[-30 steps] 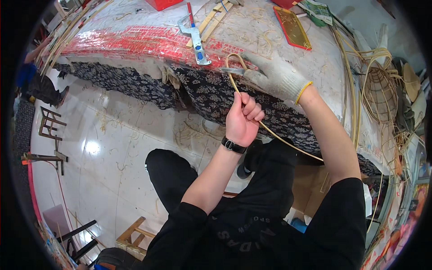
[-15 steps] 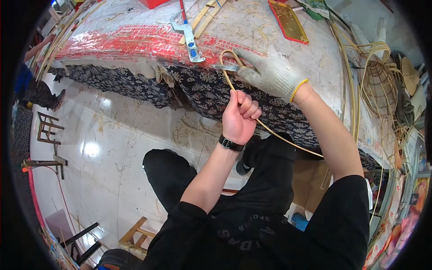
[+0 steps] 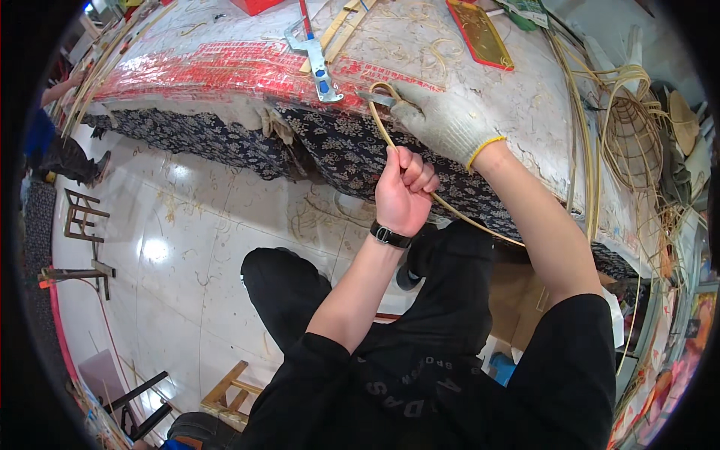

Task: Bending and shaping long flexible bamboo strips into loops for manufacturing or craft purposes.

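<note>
My bare left hand (image 3: 405,191), with a dark watch at the wrist, is closed around a thin tan strip (image 3: 476,221) that looks like rattan or bamboo. From there the strip bends up into a narrow loop at the table's front edge and trails down to the right past my left fist. My right hand (image 3: 446,124), in a whitish knit glove with a yellow cuff, is closed at the loop. A short metal knife blade (image 3: 379,98) juts left from the glove and crosses the strip. The knife's handle is hidden in the glove.
The table (image 3: 517,135) bears a metal bracket-like tool (image 3: 319,67), wooden slats (image 3: 341,34) and a red-rimmed yellow tray (image 3: 484,41). On the right stand a woven basket frame (image 3: 634,135) and bundled strips. A wooden stool (image 3: 232,390) and another person (image 3: 60,154) are to the left.
My gloved right hand and the blade have shifted slightly left and away from me, nearer the top of the loop. My left fist has moved a little to the right, still gripping the strip.
</note>
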Demonstrator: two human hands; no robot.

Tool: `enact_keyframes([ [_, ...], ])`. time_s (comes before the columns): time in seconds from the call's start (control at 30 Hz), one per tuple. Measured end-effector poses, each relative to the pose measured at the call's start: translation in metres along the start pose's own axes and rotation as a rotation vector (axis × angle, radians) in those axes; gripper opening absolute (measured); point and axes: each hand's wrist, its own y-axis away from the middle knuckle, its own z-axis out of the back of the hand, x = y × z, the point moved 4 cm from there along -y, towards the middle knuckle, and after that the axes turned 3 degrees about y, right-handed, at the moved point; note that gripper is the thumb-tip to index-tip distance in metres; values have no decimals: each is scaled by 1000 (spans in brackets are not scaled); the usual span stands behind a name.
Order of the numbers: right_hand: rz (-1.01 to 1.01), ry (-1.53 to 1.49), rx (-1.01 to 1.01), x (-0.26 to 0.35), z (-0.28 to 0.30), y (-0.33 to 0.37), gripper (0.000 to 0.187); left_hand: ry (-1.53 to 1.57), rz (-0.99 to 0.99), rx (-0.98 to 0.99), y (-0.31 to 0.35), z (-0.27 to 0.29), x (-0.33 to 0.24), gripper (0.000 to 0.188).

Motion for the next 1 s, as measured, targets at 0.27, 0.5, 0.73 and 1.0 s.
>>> enact_keyframes([
  [0.27,18,-70,31,-9,-6,-8,37,-6,3,29,-2,7,1,38],
  [0.5,38,-181,86,-4,-10,-8,37,22,2,46,-5,7,3,39],
  [0.73,73,-140,-29,-10,-12,-10,40,34,0,57,-3,9,14,39],
  [1.0,61,2,97,1,0,-1,44,11,1,27,-4,7,9,40],
])
